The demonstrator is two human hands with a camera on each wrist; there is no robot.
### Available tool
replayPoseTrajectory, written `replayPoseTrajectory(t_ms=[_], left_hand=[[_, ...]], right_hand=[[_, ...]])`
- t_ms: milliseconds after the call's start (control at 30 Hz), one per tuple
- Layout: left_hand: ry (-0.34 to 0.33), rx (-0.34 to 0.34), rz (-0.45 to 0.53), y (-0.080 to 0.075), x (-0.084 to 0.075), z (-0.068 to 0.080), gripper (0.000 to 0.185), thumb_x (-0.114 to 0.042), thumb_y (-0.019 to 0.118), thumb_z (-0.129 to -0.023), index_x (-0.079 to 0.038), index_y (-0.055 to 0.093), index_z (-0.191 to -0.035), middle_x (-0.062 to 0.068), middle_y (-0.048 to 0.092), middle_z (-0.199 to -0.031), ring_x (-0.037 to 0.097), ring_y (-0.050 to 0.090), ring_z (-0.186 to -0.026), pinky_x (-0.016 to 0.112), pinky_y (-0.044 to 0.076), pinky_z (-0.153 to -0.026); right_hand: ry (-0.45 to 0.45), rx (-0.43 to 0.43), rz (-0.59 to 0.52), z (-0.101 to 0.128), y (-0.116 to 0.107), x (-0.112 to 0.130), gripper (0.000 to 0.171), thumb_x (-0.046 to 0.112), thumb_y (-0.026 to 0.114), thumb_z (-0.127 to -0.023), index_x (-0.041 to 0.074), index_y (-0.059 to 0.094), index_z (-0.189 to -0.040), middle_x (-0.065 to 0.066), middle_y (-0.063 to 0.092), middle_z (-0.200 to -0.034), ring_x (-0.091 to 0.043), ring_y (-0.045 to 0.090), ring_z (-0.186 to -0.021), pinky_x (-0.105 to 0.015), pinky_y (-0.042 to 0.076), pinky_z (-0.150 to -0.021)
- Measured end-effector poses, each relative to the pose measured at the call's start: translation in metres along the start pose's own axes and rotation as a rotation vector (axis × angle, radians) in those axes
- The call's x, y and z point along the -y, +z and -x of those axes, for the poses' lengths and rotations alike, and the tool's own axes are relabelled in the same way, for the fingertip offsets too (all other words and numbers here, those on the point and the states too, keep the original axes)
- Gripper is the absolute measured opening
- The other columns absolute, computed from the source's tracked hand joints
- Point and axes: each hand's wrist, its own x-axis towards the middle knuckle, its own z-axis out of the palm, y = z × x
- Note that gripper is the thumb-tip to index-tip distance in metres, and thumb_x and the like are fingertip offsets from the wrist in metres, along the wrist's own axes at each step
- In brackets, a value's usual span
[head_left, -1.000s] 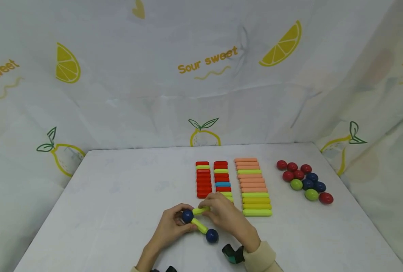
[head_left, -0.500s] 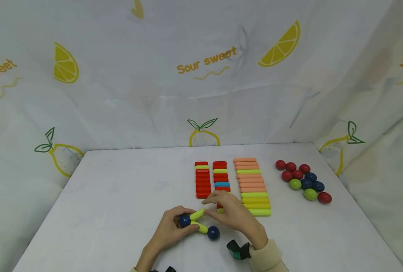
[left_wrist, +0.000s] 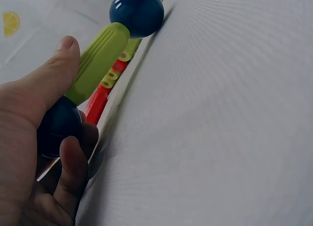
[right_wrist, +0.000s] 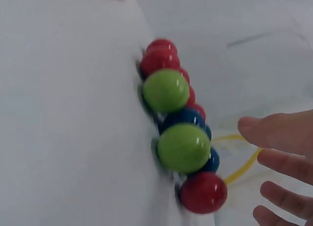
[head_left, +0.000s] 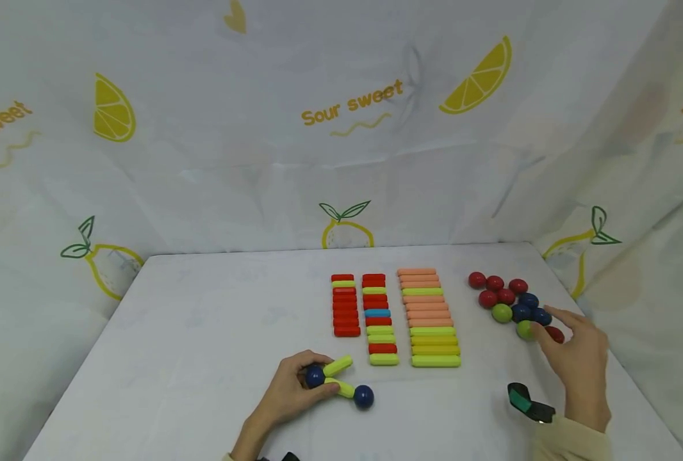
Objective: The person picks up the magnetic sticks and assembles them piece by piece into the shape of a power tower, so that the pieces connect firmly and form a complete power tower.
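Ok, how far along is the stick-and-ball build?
Done: two lime sticks appear joined to one blue ball; a second blue ball caps one stick.
In hand: the left hand holds this piece; the right hand hangs by the loose balls, apparently empty.
Left: probably capping the bare end of the other stick; rows of loose sticks lie unused.

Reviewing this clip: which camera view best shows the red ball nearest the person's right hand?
The right wrist view: there the red ball appears large and nothing covers it, though the picture is slightly soft. The head view shows it small, partly hidden by the right hand. The left wrist view doesn't show it.
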Motion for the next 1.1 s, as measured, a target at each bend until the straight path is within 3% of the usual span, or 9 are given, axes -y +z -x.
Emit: replayPoseTrajectory(t_ms=[67, 300, 467, 567, 633, 733, 867, 967, 1100], left_hand=[[0.003, 0.0, 0.002, 0.001, 0.0, 0.0, 0.035, -0.035, 0.086, -0.082, -0.021, 0.074, -0.112, 0.0, 0.075, -0.108, 0.001, 0.061, -0.087, 0.018, 0.055, -0.072], [-0.01, 0.01, 0.004, -0.001, 0.0, 0.0, 0.036, -0.036, 0.086, -0.083, -0.02, 0.074, -0.113, 0.002, 0.075, -0.109, 0.002, 0.061, -0.089, 0.018, 0.054, -0.073], [-0.02, 0.017, 0.005, 0.0, 0.0, 0.001, 0.036, -0.037, 0.086, -0.082, -0.022, 0.073, -0.113, -0.002, 0.074, -0.109, 0.001, 0.063, -0.088, 0.019, 0.055, -0.074], [-0.013, 0.02, 0.012, 0.0, 0.0, 0.001, 0.037, -0.037, 0.086, -0.082, -0.022, 0.073, -0.113, -0.002, 0.074, -0.109, 0.001, 0.063, -0.087, 0.02, 0.056, -0.074], [-0.013, 0.019, 0.009, 0.001, 0.0, 0.001, 0.036, -0.036, 0.086, -0.083, -0.021, 0.073, -0.112, 0.0, 0.074, -0.108, 0.0, 0.062, -0.084, 0.019, 0.055, -0.071], [-0.026, 0.012, -0.008, 0.002, -0.001, 0.0, 0.032, -0.035, 0.085, -0.084, -0.021, 0.073, -0.109, 0.0, 0.073, -0.103, 0.0, 0.059, -0.079, 0.018, 0.052, -0.065], [-0.033, 0.012, -0.045, 0.003, -0.003, -0.001, 0.024, -0.034, 0.081, -0.087, -0.022, 0.074, -0.106, -0.003, 0.069, -0.092, 0.002, 0.056, -0.077, 0.018, 0.047, -0.066], [-0.018, 0.023, -0.055, 0.003, -0.003, -0.002, 0.02, -0.033, 0.079, -0.09, -0.021, 0.076, -0.106, -0.005, 0.07, -0.091, 0.002, 0.057, -0.081, 0.018, 0.047, -0.074], [-0.01, 0.03, -0.055, 0.005, -0.003, -0.001, 0.017, -0.03, 0.076, -0.092, -0.019, 0.075, -0.104, -0.006, 0.072, -0.094, 0.003, 0.058, -0.085, 0.018, 0.047, -0.079]], right_hand=[[0.082, 0.061, 0.041, -0.001, -0.007, -0.017, 0.047, 0.01, 0.066, -0.094, -0.008, 0.057, -0.137, -0.039, 0.049, -0.143, -0.058, 0.041, -0.135, -0.069, 0.031, -0.113], [0.197, 0.163, 0.086, -0.005, -0.005, -0.04, 0.052, 0.012, 0.064, -0.094, -0.007, 0.053, -0.14, -0.041, 0.046, -0.143, -0.055, 0.044, -0.128, -0.068, 0.038, -0.105], [0.342, 0.172, 0.023, -0.005, 0.004, -0.042, 0.058, 0.021, 0.063, -0.096, -0.002, 0.048, -0.147, -0.035, 0.044, -0.15, -0.052, 0.04, -0.136, -0.07, 0.029, -0.112], [0.349, 0.137, 0.007, -0.004, 0.005, -0.04, 0.058, 0.023, 0.064, -0.097, -0.002, 0.048, -0.147, -0.033, 0.048, -0.148, -0.051, 0.041, -0.136, -0.069, 0.029, -0.113], [0.304, 0.111, 0.006, -0.004, 0.003, -0.032, 0.058, 0.026, 0.066, -0.098, -0.002, 0.05, -0.147, -0.034, 0.051, -0.144, -0.05, 0.044, -0.133, -0.066, 0.033, -0.11], [0.186, 0.073, -0.022, -0.002, -0.001, -0.008, 0.057, 0.029, 0.07, -0.097, 0.001, 0.056, -0.144, -0.031, 0.059, -0.138, -0.044, 0.051, -0.126, -0.042, 0.047, -0.094], [-0.055, 0.056, -0.058, 0.01, 0.004, 0.048, 0.052, 0.029, 0.079, -0.09, 0.004, 0.066, -0.134, -0.026, 0.069, -0.126, -0.036, 0.06, -0.111, -0.012, 0.038, -0.075], [-0.258, 0.118, -0.116, 0.025, 0.019, 0.094, 0.046, 0.024, 0.083, -0.087, 0.004, 0.07, -0.127, -0.022, 0.074, -0.118, -0.033, 0.064, -0.104, -0.012, 0.045, -0.081], [-0.438, 0.36, -0.262, 0.05, 0.053, 0.138, 0.04, 0.022, 0.083, -0.086, 0.008, 0.073, -0.122, -0.011, 0.076, -0.115, -0.028, 0.068, -0.102, -0.034, 0.058, -0.086]])
